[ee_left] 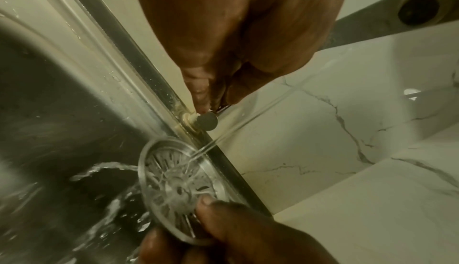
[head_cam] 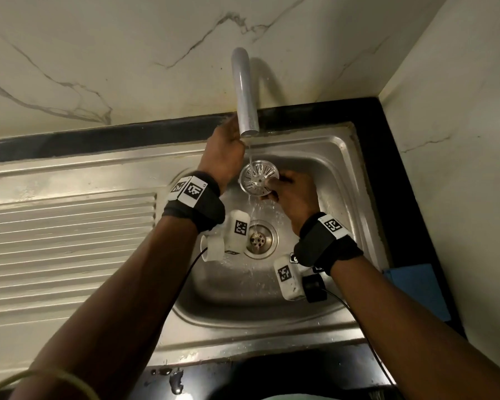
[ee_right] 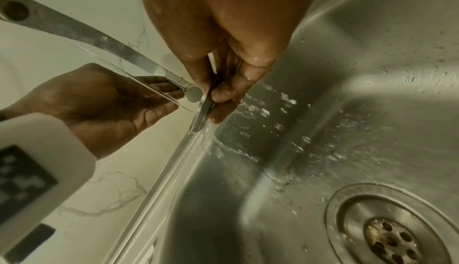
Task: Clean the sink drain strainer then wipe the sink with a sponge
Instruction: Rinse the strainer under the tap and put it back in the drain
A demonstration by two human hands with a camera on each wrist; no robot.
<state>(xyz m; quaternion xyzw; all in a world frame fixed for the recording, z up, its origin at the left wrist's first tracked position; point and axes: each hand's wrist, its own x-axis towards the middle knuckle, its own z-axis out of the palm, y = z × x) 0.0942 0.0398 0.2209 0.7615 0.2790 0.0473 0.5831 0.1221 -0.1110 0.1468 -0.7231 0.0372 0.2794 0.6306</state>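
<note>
the drain strainer (head_cam: 259,180) is out of the drain and held above the basin, tilted up under the thin stream of water (head_cam: 251,157) that falls from the tap spout (head_cam: 244,93) and runs off it into the sink (head_cam: 341,157). the right hand (head_cam: 292,197) pinches the strainer by its right edge, thumb on the slotted face and fingers (ee_right: 223,91) behind it, as both wrist views show. the left hand (head_cam: 224,153) is up behind the spout, fingers curled round the tap lever (ee_left: 221,109) at the wall. below, the open drain hole (head_cam: 259,239) takes the runoff.

this looks like the rinsing part of the first step, the strainer not yet back in place. the next move probably calls for turning the strainer so water reaches every slot, then closing the tap with the left hand and seating the strainer in the drain. a blue cloth or sponge (head_cam: 416,287) lies on the table at the right of the sink; which of the two it is cannot be told.
</note>
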